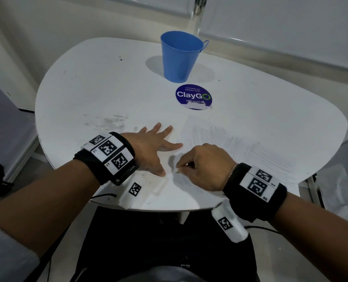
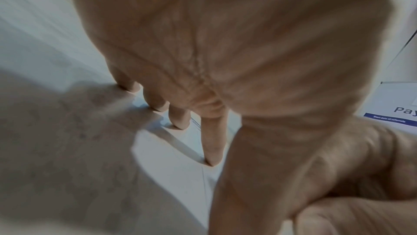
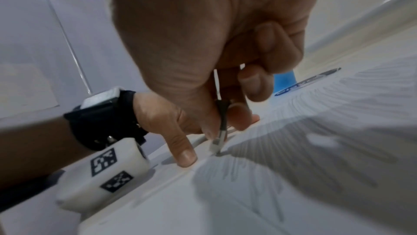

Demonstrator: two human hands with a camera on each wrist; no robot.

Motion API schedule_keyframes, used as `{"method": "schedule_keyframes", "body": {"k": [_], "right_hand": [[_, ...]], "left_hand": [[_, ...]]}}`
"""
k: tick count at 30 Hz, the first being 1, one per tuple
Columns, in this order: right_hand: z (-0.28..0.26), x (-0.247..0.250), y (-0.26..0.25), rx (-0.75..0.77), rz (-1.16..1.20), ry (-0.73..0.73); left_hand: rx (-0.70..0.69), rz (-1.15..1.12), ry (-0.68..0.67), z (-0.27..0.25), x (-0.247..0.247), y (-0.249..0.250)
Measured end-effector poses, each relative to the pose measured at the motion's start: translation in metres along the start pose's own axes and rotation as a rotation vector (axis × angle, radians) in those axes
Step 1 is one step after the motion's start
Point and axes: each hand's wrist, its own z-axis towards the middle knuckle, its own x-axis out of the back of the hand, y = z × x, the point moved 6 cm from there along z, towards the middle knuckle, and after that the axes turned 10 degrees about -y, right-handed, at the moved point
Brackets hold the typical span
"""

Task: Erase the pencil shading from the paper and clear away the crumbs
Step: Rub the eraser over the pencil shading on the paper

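Note:
A white paper with grey pencil shading lies on the white table, in front of me and to the right. My left hand lies flat with spread fingers on the paper's left part. Just right of it, my right hand pinches a thin dark stick with a pale eraser tip. The tip touches the paper beside the left thumb. Shading strokes spread out beyond the tip. I cannot make out any crumbs.
A blue bucket-shaped cup stands at the back of the table. A round blue ClayGo sticker lies between the cup and the paper. Smudged marks show on the tabletop left of my left hand.

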Motion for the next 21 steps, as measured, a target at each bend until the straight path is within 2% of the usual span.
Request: {"method": "schedule_keyframes", "body": {"k": [6,12,17,21], "right_hand": [[-0.008,-0.008,-0.001,0.031,0.036,-0.102],[0.004,-0.003,0.0,0.041,0.057,0.01],[-0.009,-0.006,0.001,0.064,0.091,-0.101],[0.003,0.009,0.019,-0.013,0.155,0.066]], "left_hand": [[0.004,0.01,0.002,-0.002,0.0,0.001],[0.004,-0.01,0.011,-0.002,0.0,0.001],[-0.011,0.001,-0.015,-0.001,0.0,0.0],[-0.012,0.005,-0.016,-0.001,-0.001,0.0]]}}
